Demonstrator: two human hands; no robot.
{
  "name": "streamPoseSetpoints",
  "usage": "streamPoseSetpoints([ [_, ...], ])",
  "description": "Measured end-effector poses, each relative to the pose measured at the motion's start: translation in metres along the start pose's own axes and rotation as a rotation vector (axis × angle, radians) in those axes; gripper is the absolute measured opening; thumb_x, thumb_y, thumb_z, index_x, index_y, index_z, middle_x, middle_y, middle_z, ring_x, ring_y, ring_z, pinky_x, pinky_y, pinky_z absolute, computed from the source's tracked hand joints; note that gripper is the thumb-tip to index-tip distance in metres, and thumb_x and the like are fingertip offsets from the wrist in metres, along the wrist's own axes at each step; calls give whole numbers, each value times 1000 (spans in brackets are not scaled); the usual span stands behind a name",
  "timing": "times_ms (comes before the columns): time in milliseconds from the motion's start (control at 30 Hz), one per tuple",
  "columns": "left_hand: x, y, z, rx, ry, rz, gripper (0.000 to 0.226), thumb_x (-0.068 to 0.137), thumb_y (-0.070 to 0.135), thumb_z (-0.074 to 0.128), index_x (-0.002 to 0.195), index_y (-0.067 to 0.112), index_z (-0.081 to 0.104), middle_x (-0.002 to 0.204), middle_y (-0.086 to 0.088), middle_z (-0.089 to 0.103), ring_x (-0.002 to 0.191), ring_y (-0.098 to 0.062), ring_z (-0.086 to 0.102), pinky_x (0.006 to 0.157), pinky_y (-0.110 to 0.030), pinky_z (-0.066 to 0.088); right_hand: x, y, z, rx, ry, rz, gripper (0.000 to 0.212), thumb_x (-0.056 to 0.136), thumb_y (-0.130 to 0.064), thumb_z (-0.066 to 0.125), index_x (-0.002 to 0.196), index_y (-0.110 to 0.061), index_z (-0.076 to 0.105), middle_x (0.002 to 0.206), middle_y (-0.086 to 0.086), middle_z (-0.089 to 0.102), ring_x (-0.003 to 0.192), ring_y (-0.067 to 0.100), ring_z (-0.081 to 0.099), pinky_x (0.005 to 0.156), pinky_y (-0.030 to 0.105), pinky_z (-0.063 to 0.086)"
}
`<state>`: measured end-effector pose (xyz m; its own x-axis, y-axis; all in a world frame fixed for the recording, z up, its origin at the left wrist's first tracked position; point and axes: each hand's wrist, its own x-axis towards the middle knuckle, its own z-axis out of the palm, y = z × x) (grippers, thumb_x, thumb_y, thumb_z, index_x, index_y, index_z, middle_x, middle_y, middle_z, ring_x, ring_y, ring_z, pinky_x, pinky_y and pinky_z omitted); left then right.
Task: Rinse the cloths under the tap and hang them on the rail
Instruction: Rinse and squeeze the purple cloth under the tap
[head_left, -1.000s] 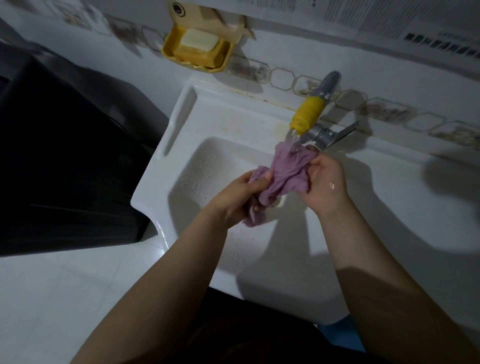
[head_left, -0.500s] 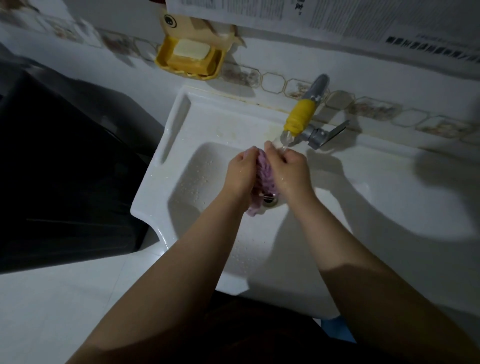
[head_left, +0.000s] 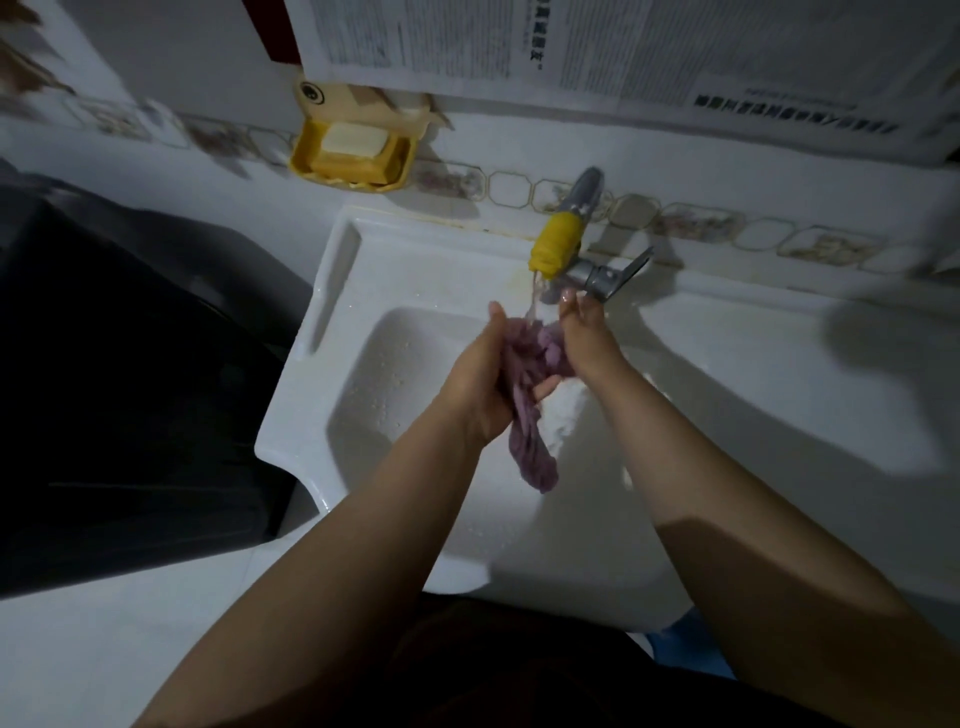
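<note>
A wet purple cloth (head_left: 530, 447) hangs bunched between my two hands over the white sink (head_left: 395, 364). My left hand (head_left: 483, 379) grips its upper part, thumb curled round the cloth. My right hand (head_left: 584, 338) holds the top of the bunch from the right. Water runs from the tap (head_left: 558, 244), which has a yellow spout, onto the cloth's top. The cloth's lower end dangles free above the basin. No rail is in view.
A yellow soap dish (head_left: 353, 150) with a white bar hangs on the tiled wall above the sink's back left corner. A dark bin or appliance (head_left: 119, 374) stands left of the sink. Printed paper sheets (head_left: 623, 47) cover the wall above.
My hands were pressed together around the cloth half a second ago. They have come apart a little, and the cloth's lower end now hangs down longer.
</note>
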<state>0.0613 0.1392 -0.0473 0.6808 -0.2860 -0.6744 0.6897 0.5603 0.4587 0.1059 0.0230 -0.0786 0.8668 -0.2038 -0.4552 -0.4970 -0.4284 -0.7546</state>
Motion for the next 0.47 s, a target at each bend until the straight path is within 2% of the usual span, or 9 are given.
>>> streamPoseSetpoints([
  [33, -3, 1, 0, -92, -29, 2, 76, 95, 63, 22, 119, -2, 53, 117, -25, 61, 106, -37, 60, 96, -52, 45, -6, 6, 0, -22, 28, 37, 59, 98, -52, 32, 137, -9, 39, 137, 16, 48, 125, 32, 47, 101, 36, 38],
  [67, -5, 0, 1, -167, -33, 11, 79, 95, 64, 20, 117, -3, 54, 121, -27, 60, 116, -40, 55, 101, -57, 38, -16, 9, -1, -17, 45, 61, 62, 97, -55, 30, 137, -9, 40, 134, 14, 49, 124, 30, 49, 97, 34, 38],
  [133, -6, -3, 3, -250, -7, 41, 78, 96, 63, 18, 110, -3, 57, 113, -26, 64, 116, -39, 55, 102, -56, 37, -40, 9, 2, 20, -54, 64, 64, 98, -56, 23, 131, -7, 47, 125, 15, 56, 117, 29, 54, 84, 28, 38],
  [167, -5, -5, 3, -268, 5, 59, 80, 96, 63, 20, 118, -5, 55, 117, -26, 63, 118, -39, 54, 103, -53, 38, -54, 5, 2, 37, -151, 54, 62, 99, -53, 22, 131, -6, 49, 124, 17, 57, 117, 29, 54, 82, 27, 39],
  [234, 0, -5, 1, -278, 67, 58, 82, 93, 66, 26, 140, 0, 39, 139, -22, 49, 130, -37, 46, 108, -49, 36, -74, 3, 2, 50, -293, 74, 55, 98, -49, 36, 133, -8, 45, 116, 11, 60, 111, 27, 57, 71, 20, 44],
  [300, 2, 1, -4, -162, 134, 88, 81, 90, 69, 33, 137, 2, 42, 138, -20, 49, 128, -35, 49, 101, -44, 43, -82, 4, -4, 15, -363, 73, 58, 90, -44, 59, 132, -6, 44, 103, 4, 64, 89, 20, 63, 58, 15, 46],
  [367, 4, 12, -13, 78, 147, 83, 64, 92, 65, 35, 110, 7, 54, 106, -18, 55, 96, -29, 58, 82, -37, 46, -77, 7, -9, -103, -388, -6, 45, 86, -30, 68, 118, -1, 58, 104, 12, 70, 80, 20, 64, 60, 22, 47],
  [400, 3, 19, -20, 337, 148, 85, 55, 94, 61, 37, 102, 10, 56, 96, -15, 53, 88, -27, 57, 77, -34, 45, -73, 6, -12, -127, -371, -59, 32, 86, -23, 67, 110, -2, 62, 99, 13, 71, 77, 20, 66, 57, 22, 47],
  [467, 3, 36, -39, 1136, 285, 147, 42, 97, 50, 45, 108, 13, 63, 99, -12, 64, 94, -29, 62, 73, -32, 45, -66, 0, -20, -111, -368, -129, 14, 88, -13, 63, 101, -11, 61, 88, 7, 68, 68, 14, 65, 50, 17, 46],
])
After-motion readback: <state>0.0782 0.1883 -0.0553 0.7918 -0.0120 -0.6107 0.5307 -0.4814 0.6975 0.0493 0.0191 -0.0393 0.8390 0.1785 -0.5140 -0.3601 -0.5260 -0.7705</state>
